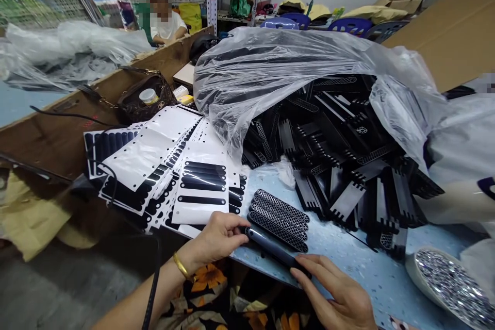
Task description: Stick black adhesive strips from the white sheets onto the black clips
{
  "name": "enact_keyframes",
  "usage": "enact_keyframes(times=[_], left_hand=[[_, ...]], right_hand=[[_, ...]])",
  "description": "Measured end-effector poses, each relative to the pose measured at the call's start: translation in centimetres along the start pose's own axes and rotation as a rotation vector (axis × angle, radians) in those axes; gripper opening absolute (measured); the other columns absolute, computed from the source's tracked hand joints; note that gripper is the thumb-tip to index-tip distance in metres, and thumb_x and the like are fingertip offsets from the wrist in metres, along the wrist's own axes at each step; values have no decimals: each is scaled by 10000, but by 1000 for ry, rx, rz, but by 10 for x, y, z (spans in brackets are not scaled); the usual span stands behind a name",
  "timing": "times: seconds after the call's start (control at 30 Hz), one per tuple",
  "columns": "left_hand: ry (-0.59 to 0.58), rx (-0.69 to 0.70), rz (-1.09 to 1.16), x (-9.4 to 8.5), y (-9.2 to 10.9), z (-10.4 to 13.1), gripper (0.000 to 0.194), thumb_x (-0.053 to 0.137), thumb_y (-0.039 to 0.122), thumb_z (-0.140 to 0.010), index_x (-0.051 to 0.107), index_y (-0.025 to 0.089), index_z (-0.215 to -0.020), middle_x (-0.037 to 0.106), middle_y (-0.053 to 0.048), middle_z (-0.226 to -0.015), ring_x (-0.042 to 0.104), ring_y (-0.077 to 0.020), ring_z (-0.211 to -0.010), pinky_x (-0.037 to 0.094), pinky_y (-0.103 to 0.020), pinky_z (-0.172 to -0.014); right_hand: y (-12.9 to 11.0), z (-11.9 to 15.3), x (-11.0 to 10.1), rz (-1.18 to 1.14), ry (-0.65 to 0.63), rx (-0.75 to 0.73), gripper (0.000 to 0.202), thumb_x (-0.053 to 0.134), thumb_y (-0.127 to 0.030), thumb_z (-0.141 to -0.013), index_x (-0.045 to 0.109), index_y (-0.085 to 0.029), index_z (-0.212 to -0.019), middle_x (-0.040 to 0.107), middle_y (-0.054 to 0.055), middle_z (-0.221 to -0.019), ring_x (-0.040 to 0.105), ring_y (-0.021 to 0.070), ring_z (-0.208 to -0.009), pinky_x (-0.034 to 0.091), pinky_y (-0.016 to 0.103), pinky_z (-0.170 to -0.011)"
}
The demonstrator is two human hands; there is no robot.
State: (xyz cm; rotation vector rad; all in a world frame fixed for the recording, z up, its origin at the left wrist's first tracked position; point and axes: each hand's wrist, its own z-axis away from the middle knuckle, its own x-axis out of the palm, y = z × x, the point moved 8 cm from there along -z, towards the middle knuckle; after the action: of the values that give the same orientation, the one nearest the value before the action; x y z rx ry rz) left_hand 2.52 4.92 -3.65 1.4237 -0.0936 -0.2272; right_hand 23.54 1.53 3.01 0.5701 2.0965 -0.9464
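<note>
A long, glossy black strip with rounded ends (270, 247) lies slanted between my two hands, close to the table's front edge. My left hand (218, 237) pinches its far left end between thumb and fingers. At the near right end, my right hand (336, 289) grips it with the fingertips. Whether this is one piece or a sticker on a bar, I cannot tell. Just beyond it several black bars with a lattice pattern (278, 219) lie side by side. To the left rests a white sheet of black strip stickers (203, 191), with several gaps in its row.
More sticker sheets (150, 144) are piled at the left, near a brown handbag (145, 95). A clear plastic bag (286, 56) spills black plastic parts (348, 165) onto the blue table (247, 265). A bowl of small shiny pieces (452, 278) stands at right. Another person (166, 20) sits farther back.
</note>
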Motion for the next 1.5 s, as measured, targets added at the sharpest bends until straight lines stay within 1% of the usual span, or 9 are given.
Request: enact_keyframes(times=[0.23, 0.4, 0.67, 0.83, 1.0, 1.1, 1.3, 1.5], left_hand=[[-10, -9, 12, -1, 2, 1, 298, 648, 193, -690, 763, 92, -946, 543, 25, -559, 466, -82, -446, 357, -179, -428], [-15, 13, 6, -1, 5, 0, 271, 648, 196, -693, 768, 105, -919, 546, 21, -582, 453, -76, -462, 348, -175, -434], [0, -18, -4, -3, 2, 1, 302, 666, 224, -687, 772, 112, -947, 549, 19, -581, 427, -77, -474, 344, -179, -443], [0, -15, -15, -3, 5, 1, 289, 662, 201, -686, 776, 118, -939, 570, 13, -601, 438, -76, -481, 352, -176, -447], [-12, -2, -16, -2, 7, 2, 274, 665, 199, -707, 773, 105, -941, 600, -9, -634, 483, -87, -514, 377, -179, -466], [-16, 4, -19, -2, 8, 2, 268, 662, 198, -713, 771, 101, -937, 598, -7, -633, 485, -86, -512, 383, -177, -466], [-15, 10, -27, -3, 8, 1, 258, 662, 188, -712, 772, 113, -934, 611, -6, -640, 482, -82, -514, 386, -168, -464], [-15, 16, -25, -3, 7, 1, 261, 662, 200, -711, 772, 115, -932, 596, 0, -622, 473, -78, -499, 381, -167, -452]], right_hand=[[2, -2, 5, 41, -27, -25, 121, 609, -231, -907, 716, -183, -933, 744, 47, -810, 737, 157, -716, 600, 203, -636], [5, 2, 7, 73, -19, -20, 147, 616, -264, -897, 744, -200, -929, 760, 52, -829, 744, 176, -733, 611, 232, -646], [3, 4, 7, 135, -27, -64, 146, 611, -257, -904, 748, -217, -932, 774, 59, -844, 748, 196, -738, 616, 286, -660], [6, 7, 7, 127, -24, -34, 147, 611, -271, -906, 750, -230, -935, 778, 50, -850, 750, 199, -741, 619, 294, -665], [8, 10, 4, 120, -6, -34, 123, 635, -257, -898, 732, -212, -958, 780, 62, -879, 755, 205, -780, 621, 299, -701], [8, 10, 5, 126, -11, -40, 121, 642, -275, -895, 735, -221, -950, 781, 53, -873, 756, 204, -774, 623, 297, -684], [5, 4, 5, 84, 3, -23, 121, 656, -260, -870, 754, -226, -933, 783, 50, -853, 756, 203, -753, 626, 288, -672], [-5, -6, 0, 80, 48, -19, 155, 610, -271, -897, 749, -215, -856, 776, 54, -786, 749, 198, -684, 617, 286, -609]])
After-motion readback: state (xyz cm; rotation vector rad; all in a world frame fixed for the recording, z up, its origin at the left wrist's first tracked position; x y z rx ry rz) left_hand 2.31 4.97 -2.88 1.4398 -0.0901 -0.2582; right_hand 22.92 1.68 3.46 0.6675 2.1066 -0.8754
